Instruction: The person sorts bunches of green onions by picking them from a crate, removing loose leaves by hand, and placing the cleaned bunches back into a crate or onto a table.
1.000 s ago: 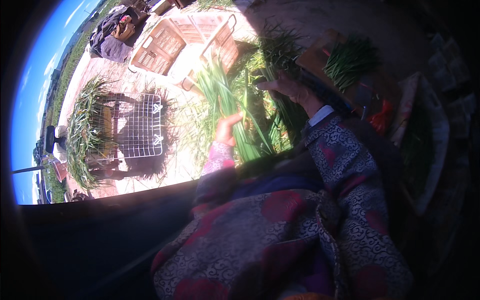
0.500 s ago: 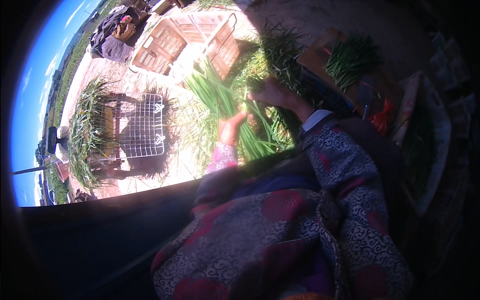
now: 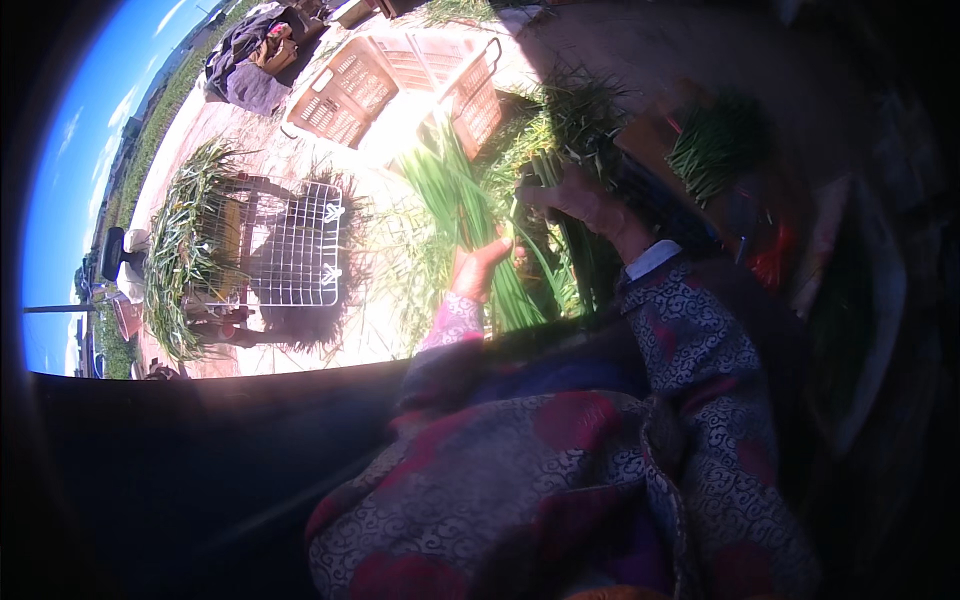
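Here the left hand was curled around the lower end of a bunch of long green stalks, while the right hand closed over stalks further up, in shadow. The bunch lay over the sunlit ground, near a plastic crate and a wire basket. Gathering well would likely need the ends kept level and a firm, even grip.

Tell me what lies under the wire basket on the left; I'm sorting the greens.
Long green leaves lie heaped beside and partly beneath the wire basket, on paved ground. Its shadow hides what is directly below. The hands hold another green bunch apart from it.
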The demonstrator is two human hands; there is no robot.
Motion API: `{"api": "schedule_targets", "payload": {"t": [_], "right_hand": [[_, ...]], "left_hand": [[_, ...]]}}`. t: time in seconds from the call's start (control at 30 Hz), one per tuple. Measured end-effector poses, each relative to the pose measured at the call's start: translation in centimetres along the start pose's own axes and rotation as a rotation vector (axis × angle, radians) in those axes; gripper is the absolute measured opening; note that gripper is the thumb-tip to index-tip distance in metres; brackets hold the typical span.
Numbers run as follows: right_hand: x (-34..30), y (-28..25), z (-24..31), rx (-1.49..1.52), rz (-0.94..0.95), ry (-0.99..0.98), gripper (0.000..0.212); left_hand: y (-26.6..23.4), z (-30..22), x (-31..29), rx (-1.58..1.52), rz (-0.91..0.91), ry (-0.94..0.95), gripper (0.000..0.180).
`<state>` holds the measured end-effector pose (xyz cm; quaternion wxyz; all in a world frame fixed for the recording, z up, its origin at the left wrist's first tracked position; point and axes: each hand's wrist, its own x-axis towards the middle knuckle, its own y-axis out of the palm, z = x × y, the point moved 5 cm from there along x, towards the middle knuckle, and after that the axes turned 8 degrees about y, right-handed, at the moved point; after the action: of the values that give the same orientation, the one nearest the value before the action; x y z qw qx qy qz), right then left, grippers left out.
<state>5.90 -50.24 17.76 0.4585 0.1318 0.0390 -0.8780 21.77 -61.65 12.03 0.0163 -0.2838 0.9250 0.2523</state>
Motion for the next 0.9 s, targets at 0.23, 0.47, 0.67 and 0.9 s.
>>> {"api": "schedule_targets", "payload": {"t": [0.23,0.47,0.67,0.9], "right_hand": [[2.1,-3.8,-1.1,-0.531,-0.293,-0.344,0.030],[2.8,-6.2,-0.9,0.206,-0.317,-0.079,0.033],[2.8,-5.9,-0.8,0.028,-0.270,0.057,0.034],[2.4,-5.4,-0.9,-0.022,-0.277,-0.031,0.027]], "left_hand": [[-0.8,0.8,-0.1,-0.138,0.248,-0.129,0.064],[-2.2,2.0,-2.0,-0.107,0.394,-0.306,0.072],[-0.3,2.3,-2.2,-0.184,0.464,-0.304,0.070],[-1.7,3.4,-0.3,-0.229,0.127,-0.261,0.039]]}}
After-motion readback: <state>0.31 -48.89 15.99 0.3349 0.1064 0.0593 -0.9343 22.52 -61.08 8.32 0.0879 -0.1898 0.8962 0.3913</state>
